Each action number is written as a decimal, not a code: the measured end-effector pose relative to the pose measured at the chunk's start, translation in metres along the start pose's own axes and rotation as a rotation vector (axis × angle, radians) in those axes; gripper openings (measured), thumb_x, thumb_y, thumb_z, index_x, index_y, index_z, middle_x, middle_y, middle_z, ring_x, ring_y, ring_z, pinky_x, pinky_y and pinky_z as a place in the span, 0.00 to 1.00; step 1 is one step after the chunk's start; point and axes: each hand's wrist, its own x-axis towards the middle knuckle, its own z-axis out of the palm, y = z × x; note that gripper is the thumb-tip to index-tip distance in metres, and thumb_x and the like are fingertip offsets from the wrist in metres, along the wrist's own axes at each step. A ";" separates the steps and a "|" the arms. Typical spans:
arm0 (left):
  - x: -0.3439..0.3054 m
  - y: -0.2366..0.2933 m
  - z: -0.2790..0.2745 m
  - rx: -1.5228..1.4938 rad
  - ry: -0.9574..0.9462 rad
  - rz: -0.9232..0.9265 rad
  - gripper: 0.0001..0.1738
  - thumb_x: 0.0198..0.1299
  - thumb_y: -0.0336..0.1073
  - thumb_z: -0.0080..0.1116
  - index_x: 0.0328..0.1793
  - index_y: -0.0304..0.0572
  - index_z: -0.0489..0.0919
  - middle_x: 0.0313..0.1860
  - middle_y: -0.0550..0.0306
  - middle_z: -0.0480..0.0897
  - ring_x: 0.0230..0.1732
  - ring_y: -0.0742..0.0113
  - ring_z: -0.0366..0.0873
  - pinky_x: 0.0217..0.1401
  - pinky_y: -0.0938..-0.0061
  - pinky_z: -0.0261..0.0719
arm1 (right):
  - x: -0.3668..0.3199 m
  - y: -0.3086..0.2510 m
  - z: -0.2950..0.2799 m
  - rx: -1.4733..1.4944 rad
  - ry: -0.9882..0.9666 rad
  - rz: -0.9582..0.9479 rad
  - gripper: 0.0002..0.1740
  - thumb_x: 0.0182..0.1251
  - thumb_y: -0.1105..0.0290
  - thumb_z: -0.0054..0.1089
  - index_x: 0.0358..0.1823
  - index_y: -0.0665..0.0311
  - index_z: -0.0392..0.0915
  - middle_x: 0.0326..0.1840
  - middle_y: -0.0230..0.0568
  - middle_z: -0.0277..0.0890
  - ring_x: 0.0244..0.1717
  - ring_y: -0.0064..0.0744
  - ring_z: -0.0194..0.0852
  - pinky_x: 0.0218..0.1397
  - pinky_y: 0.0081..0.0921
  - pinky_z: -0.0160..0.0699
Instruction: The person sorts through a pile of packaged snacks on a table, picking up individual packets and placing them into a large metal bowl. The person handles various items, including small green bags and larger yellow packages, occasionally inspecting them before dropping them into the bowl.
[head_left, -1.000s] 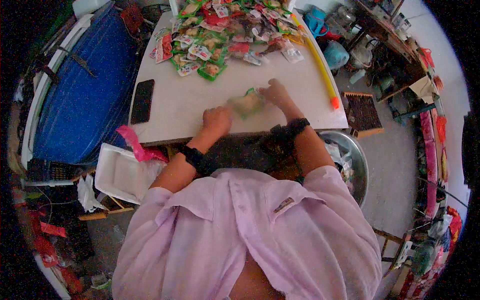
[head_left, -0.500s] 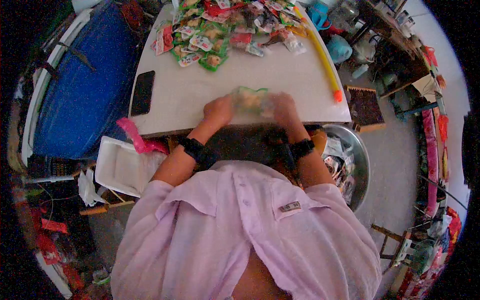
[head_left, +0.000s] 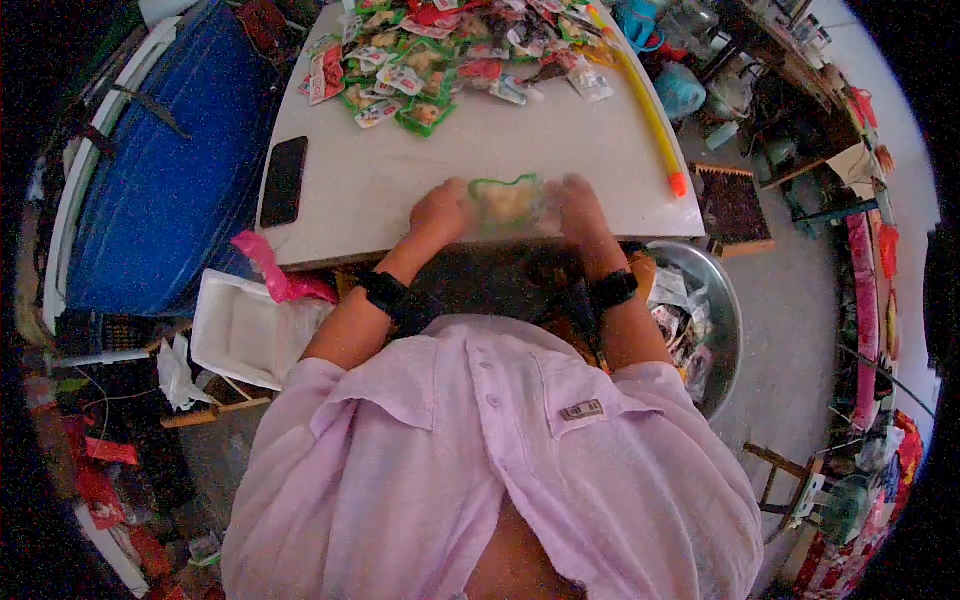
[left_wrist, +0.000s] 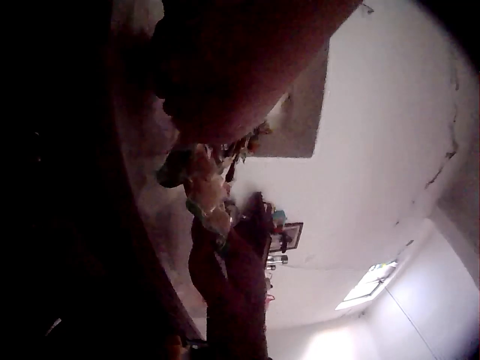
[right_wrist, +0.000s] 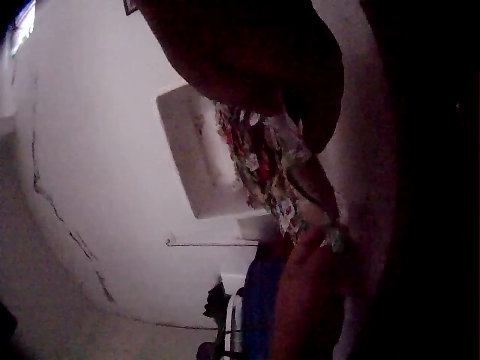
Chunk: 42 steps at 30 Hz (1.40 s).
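A small clear food packet with green edges and pale contents (head_left: 505, 205) is stretched between my two hands, over the near part of the white table (head_left: 360, 185). My left hand (head_left: 442, 212) grips its left edge with curled fingers. At the opposite edge, my right hand (head_left: 582, 212) pinches the packet, slightly blurred. The left wrist view shows the packet (left_wrist: 206, 191) spanning the gap to the right hand (left_wrist: 229, 274). Dark in the right wrist view, the left hand (right_wrist: 311, 274) holds the packet's far end.
Many similar packets (head_left: 425, 75) lie heaped at the table's far end. A black phone (head_left: 284, 182) lies at the left, a yellow tube with orange end (head_left: 645, 110) along the right edge. A metal basin with packets (head_left: 722, 330) stands right, a white foam box (head_left: 235, 330) left.
My right hand has come down and to the right, onto the packet's right edge. The packet has turned from slanted to nearly level. The left hand has stayed almost in place.
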 end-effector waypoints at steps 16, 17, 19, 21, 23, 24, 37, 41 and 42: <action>-0.013 0.018 -0.009 0.122 0.062 0.176 0.12 0.50 0.38 0.40 0.37 0.42 0.69 0.30 0.46 0.74 0.31 0.48 0.71 0.34 0.59 0.68 | 0.022 0.002 0.029 -0.763 -0.179 -0.185 0.21 0.35 0.57 0.59 0.29 0.65 0.70 0.26 0.45 0.69 0.31 0.44 0.64 0.39 0.35 0.60; -0.013 0.019 -0.009 0.135 0.079 0.185 0.12 0.50 0.38 0.41 0.36 0.42 0.69 0.30 0.46 0.74 0.30 0.48 0.71 0.34 0.59 0.68 | 0.022 -0.003 0.035 -0.766 -0.192 -0.221 0.22 0.35 0.56 0.59 0.28 0.65 0.70 0.24 0.45 0.69 0.28 0.44 0.65 0.37 0.35 0.61; -0.011 0.020 -0.010 0.162 0.114 0.203 0.11 0.50 0.38 0.41 0.35 0.42 0.70 0.29 0.46 0.74 0.29 0.48 0.71 0.34 0.58 0.68 | 0.012 -0.034 0.044 -0.862 -0.187 -0.093 0.19 0.43 0.55 0.52 0.30 0.65 0.71 0.27 0.46 0.70 0.30 0.45 0.65 0.34 0.35 0.63; -0.014 0.025 -0.019 0.211 0.082 0.180 0.11 0.49 0.38 0.41 0.36 0.42 0.71 0.30 0.46 0.74 0.30 0.49 0.71 0.34 0.59 0.68 | 0.008 -0.047 0.051 -0.734 -0.113 0.089 0.19 0.47 0.56 0.49 0.31 0.66 0.71 0.28 0.48 0.70 0.31 0.46 0.65 0.33 0.36 0.64; -0.015 0.022 -0.021 0.191 0.126 0.204 0.12 0.48 0.37 0.42 0.37 0.42 0.71 0.30 0.46 0.74 0.31 0.49 0.71 0.35 0.60 0.68 | 0.006 -0.044 0.054 -0.498 -0.027 0.214 0.20 0.46 0.57 0.50 0.32 0.67 0.71 0.28 0.49 0.70 0.31 0.47 0.65 0.34 0.36 0.64; -0.016 0.012 -0.018 0.148 0.187 0.240 0.12 0.48 0.36 0.42 0.38 0.42 0.71 0.31 0.45 0.74 0.32 0.49 0.71 0.35 0.60 0.68 | 0.005 -0.044 0.053 -0.439 -0.010 0.224 0.20 0.45 0.57 0.50 0.33 0.68 0.70 0.28 0.50 0.70 0.31 0.47 0.65 0.34 0.36 0.64; -0.022 -0.005 0.005 0.112 0.233 0.399 0.12 0.49 0.38 0.40 0.38 0.46 0.70 0.28 0.46 0.72 0.33 0.49 0.70 0.32 0.58 0.67 | 0.016 0.007 0.100 -0.185 -0.073 0.023 0.13 0.45 0.65 0.53 0.29 0.68 0.68 0.26 0.50 0.69 0.30 0.48 0.65 0.33 0.35 0.66; -0.030 0.004 -0.005 0.084 0.161 0.346 0.13 0.50 0.39 0.39 0.40 0.46 0.70 0.27 0.46 0.73 0.30 0.47 0.69 0.30 0.56 0.67 | 0.020 -0.063 0.071 0.031 -0.131 0.474 0.10 0.48 0.67 0.50 0.28 0.66 0.67 0.22 0.51 0.68 0.28 0.47 0.66 0.32 0.34 0.67; -0.028 -0.001 0.001 0.088 0.169 0.363 0.13 0.50 0.39 0.39 0.40 0.46 0.70 0.27 0.46 0.73 0.29 0.47 0.69 0.30 0.56 0.66 | 0.021 -0.056 0.072 -0.033 -0.138 0.416 0.09 0.48 0.68 0.50 0.27 0.67 0.68 0.22 0.51 0.68 0.27 0.47 0.67 0.32 0.34 0.67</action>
